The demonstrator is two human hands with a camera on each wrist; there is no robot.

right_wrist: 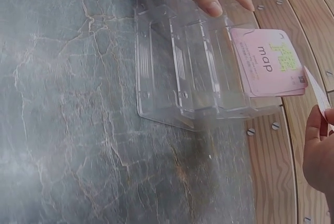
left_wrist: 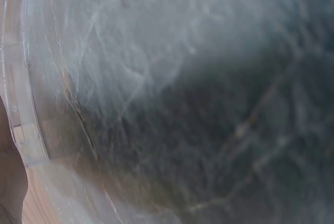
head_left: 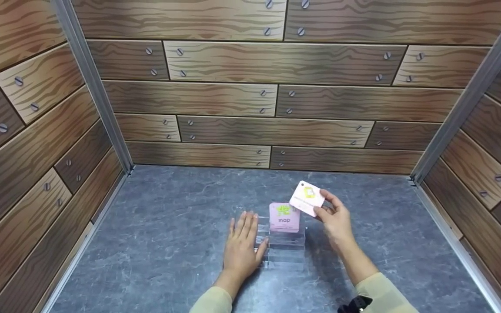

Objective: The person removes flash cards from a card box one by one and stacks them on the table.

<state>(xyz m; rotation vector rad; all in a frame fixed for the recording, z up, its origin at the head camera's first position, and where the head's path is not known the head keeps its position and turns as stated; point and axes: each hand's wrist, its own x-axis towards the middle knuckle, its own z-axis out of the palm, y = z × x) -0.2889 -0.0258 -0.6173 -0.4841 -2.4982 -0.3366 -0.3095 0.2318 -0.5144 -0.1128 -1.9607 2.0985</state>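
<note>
My right hand (head_left: 336, 222) pinches a pale flash card (head_left: 305, 201) with a yellow picture and a hole in one corner. The card is tilted just behind and right of pink cards (head_left: 284, 222), whose front one reads "map" under a green drawing. Those pink cards (right_wrist: 266, 65) stand in the rear slot of a clear plastic tiered card holder (head_left: 286, 254). With fingers straight, my left hand (head_left: 242, 252) lies along the holder's left side, thumb at its front tiers. In the right wrist view, the pinched card (right_wrist: 317, 91) appears nearly edge-on.
The holder stands on a grey marbled tabletop (head_left: 168, 217). Wood-patterned panels (head_left: 276, 100) rise at the back and both sides, joined by metal corner posts (head_left: 98, 87). A black object (head_left: 355, 303) shows by the right sleeve.
</note>
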